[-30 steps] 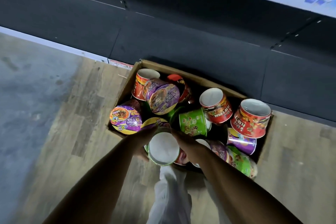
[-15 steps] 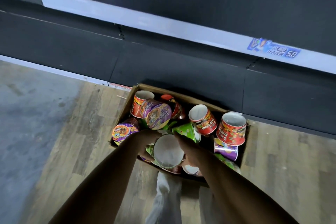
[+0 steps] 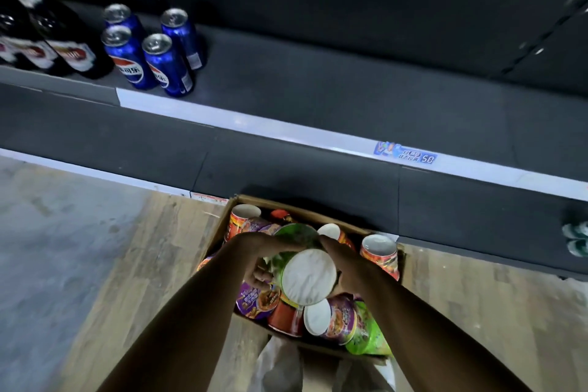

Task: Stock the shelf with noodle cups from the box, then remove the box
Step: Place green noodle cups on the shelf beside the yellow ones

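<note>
Nearest the person, the left grip [image 3: 254, 253] and the right grip [image 3: 348, 261] are clamped from either side on a green paper noodle cup with a white round base [image 3: 308, 277]. It is held tipped on its side just above the brown cardboard box [image 3: 286, 204] on the wooden floor [image 3: 127, 280]. Its walls look thin, so a hard squeeze might dent it, while a slack hold would likely drop it among the jumbled red, purple and green cups [image 3: 337, 318] below. Farther off, the dark grey shelf [image 3: 318, 89] offers bare room, though a hurried placement leftward could topple the blue cola cans [image 3: 165, 64] standing near its front edge
</note>
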